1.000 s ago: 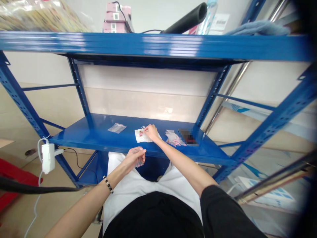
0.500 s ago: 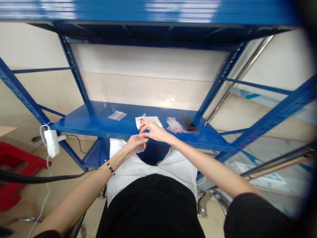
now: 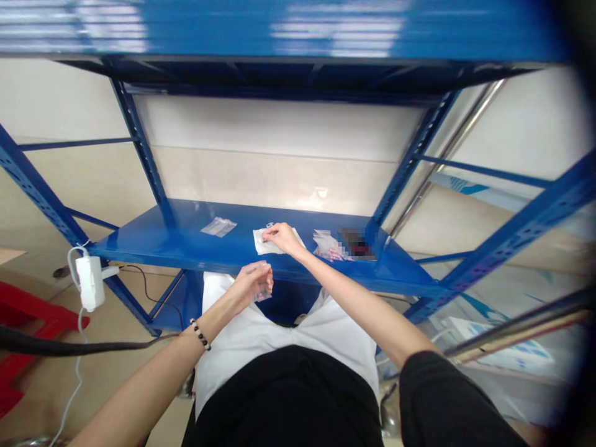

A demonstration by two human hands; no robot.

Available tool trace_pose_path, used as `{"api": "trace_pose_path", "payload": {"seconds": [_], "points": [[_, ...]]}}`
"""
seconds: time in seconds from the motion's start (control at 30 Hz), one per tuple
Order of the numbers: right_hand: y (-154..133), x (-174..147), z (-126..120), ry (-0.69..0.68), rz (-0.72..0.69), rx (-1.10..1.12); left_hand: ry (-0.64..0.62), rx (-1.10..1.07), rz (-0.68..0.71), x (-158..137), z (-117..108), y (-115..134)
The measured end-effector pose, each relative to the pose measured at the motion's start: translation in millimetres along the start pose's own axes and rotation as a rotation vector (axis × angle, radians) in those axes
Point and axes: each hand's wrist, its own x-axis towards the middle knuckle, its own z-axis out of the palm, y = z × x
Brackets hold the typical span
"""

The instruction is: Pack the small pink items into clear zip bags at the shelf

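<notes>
My left hand (image 3: 248, 284) is closed around a small clear plastic bag (image 3: 262, 295) just in front of the shelf's front edge. The bag hangs partly below the fingers, and a little pinkish content shows in it. Over a white paper sheet (image 3: 261, 248) on the blue shelf, my right hand (image 3: 285, 238) has its fingertips pinched together. Whatever lies between those fingertips is too small to make out. The right hand covers part of the sheet, and a small white loop shows at the sheet's back edge.
A flat clear bag (image 3: 218, 227) lies left on the blue shelf (image 3: 162, 239). Bags with pink pieces (image 3: 327, 247) lie at the right beside a pixelated dark object (image 3: 356, 243). A white power strip (image 3: 90, 282) hangs at the left post, above a red stool (image 3: 28, 316).
My right hand has moved away from my left hand and down onto the white sheet. The left hand, still holding the bag, has shifted slightly left and lower.
</notes>
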Motion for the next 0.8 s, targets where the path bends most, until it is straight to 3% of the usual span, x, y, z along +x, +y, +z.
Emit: {"api": "trace_pose_path", "payload": {"seconds": [0.23,0.43,0.8], "points": [[23,34,6,0.047,0.071,-0.366,-0.014,-0.006,-0.039,-2,4,-2],[28,36,8,0.018,0.082,-0.473,-0.010,0.020,0.016,-6,7,0],[30,51,6,-0.073,0.101,-0.539,-0.030,0.042,-0.025,-2,9,-4]]}}
